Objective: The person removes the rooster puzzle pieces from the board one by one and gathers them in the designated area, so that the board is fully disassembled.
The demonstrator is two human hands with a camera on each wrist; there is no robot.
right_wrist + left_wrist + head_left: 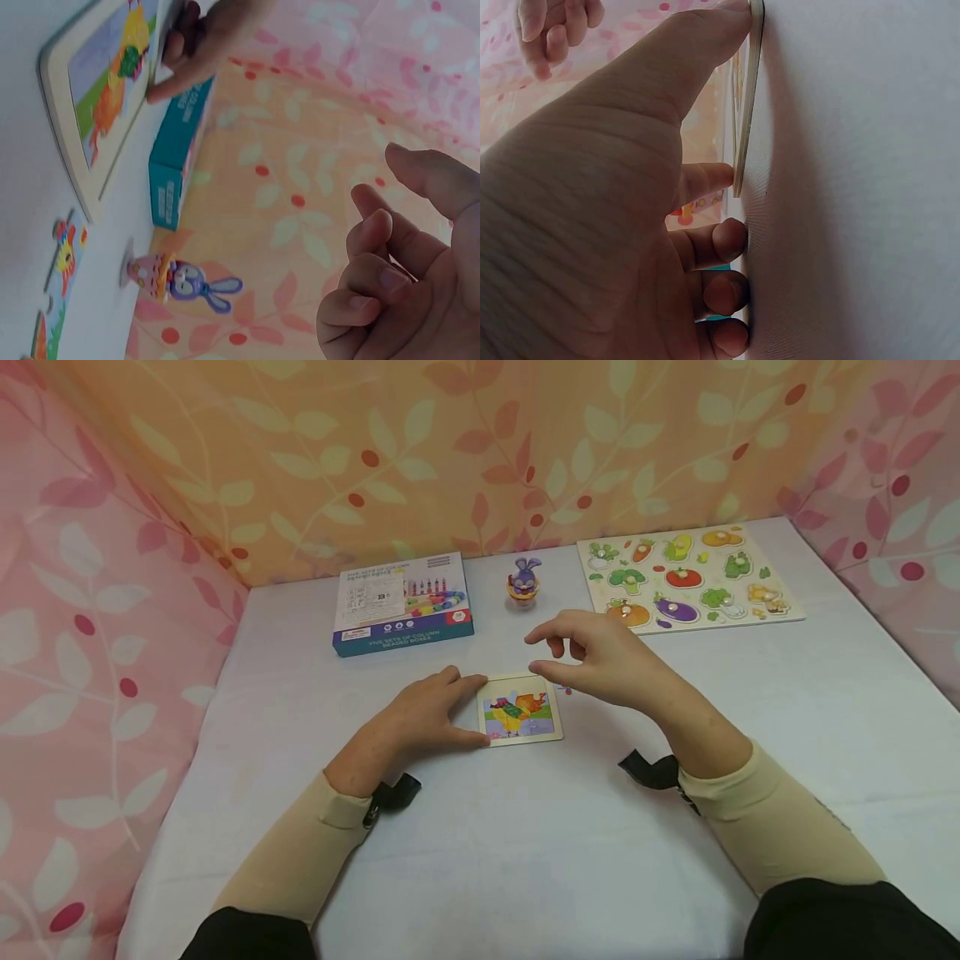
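A small square jigsaw puzzle board (558,727) with a pale wooden rim and a bird-like picture lies on the white tablecloth. At its left side, my left hand (423,714) holds it with the thumb and index finger at two corners; the other fingertips rest near the cloth in the left wrist view. My right hand (603,660) hovers right of the board, fingers loosely bent, with nothing between them. Colourful loose puzzle pieces (64,262) lie beside the board in the right wrist view; in the head view the right hand mostly hides them.
Behind the board stands a flat beaded-boxes carton (405,606). A purple rabbit figurine (523,581) stands right of it. Farther right lies a vegetable peg puzzle (656,577). Patterned curtains (480,452) border the table at the back and sides.
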